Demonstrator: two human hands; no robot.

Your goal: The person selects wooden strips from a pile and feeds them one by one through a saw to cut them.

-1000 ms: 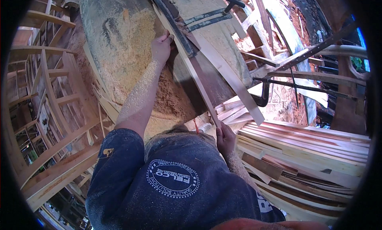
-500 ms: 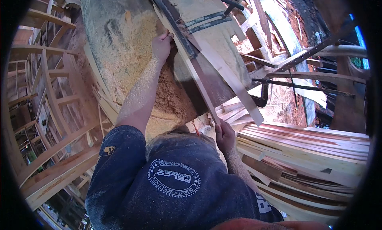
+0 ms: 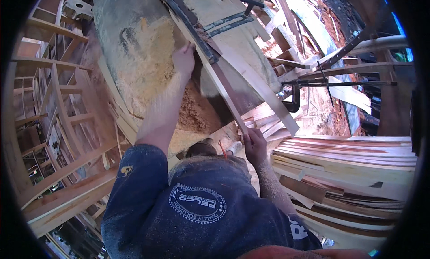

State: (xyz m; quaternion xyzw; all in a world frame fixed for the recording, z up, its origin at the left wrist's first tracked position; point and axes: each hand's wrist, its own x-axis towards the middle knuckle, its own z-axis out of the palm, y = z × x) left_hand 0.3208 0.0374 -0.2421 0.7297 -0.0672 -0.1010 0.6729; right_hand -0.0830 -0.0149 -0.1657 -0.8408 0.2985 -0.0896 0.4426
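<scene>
A long, narrow pale wooden strip [image 3: 226, 94] lies on edge along a dark metal bar [image 3: 190, 28] on a sawdust-covered worktable [image 3: 109, 17]. My left hand [image 3: 183, 62], slightly blurred, presses its curled fingers to the strip's left side beside the bar; its fingertips are partly hidden. At the strip's near end, my right hand [image 3: 255, 146] grips it between thumb and bent fingers. Sawdust coats both forearms. To the right of the strip, a wider pale board [image 3: 262, 95] slants across the table and overhangs its near edge.
A heap of brown sawdust [image 3: 195, 109] lies under my left forearm. Black clamps [image 3: 293, 100] stick out at the table's right. Long boards [image 3: 340, 162] are stacked at the near right. Curved wooden frames [image 3: 67, 120] fill the left side. A bar clamp [image 3: 230, 23] spans the far table.
The view has tilted slightly, and more of a shoe shows below the table. My left hand has slid a little nearer along the strip. My right hand keeps its grip on the end.
</scene>
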